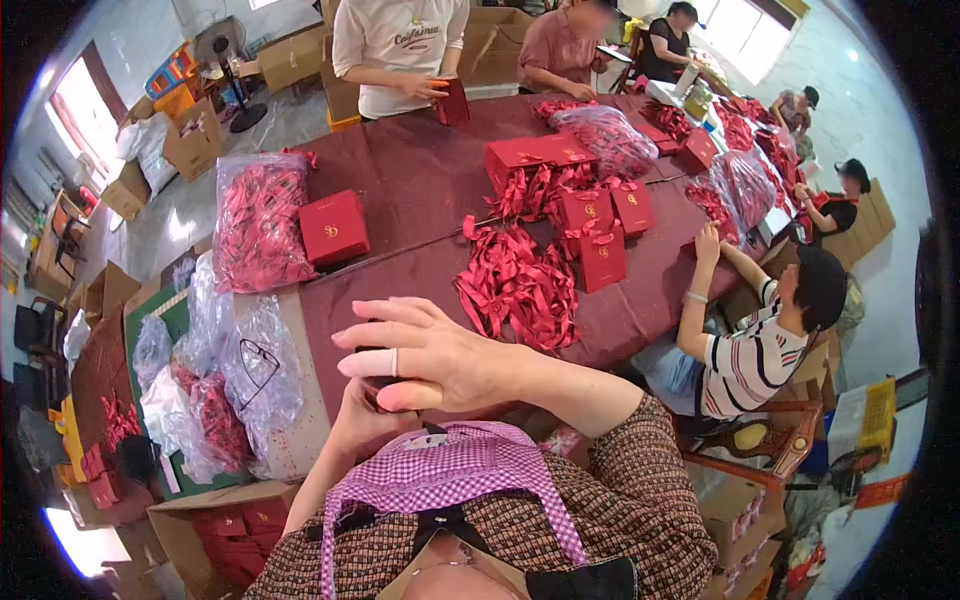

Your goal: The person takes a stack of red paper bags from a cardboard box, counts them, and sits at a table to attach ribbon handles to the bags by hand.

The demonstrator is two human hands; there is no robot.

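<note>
Both hands (420, 365) overlapped, held item hidden

A small dark red item (372, 385), mostly hidden between both hands, sits at lower centre of the frame.

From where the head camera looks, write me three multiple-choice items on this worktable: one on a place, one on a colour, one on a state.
1. Where does the lone red box lie?
A. Beside the bag of ribbons
B. On the floor
C. On a chair

2. What colour is the loose ribbon pile?
A. Blue
B. Red
C. White

3. How is the right hand?
A. Clenched in a fist
B. Flat on the table
C. Raised, fingers stretched out

Answers: 1 A, the box sits on the table right next to the clear bag. 2 B, the ribbons are red like the boxes. 3 C, it is held up over the left hand.
</note>
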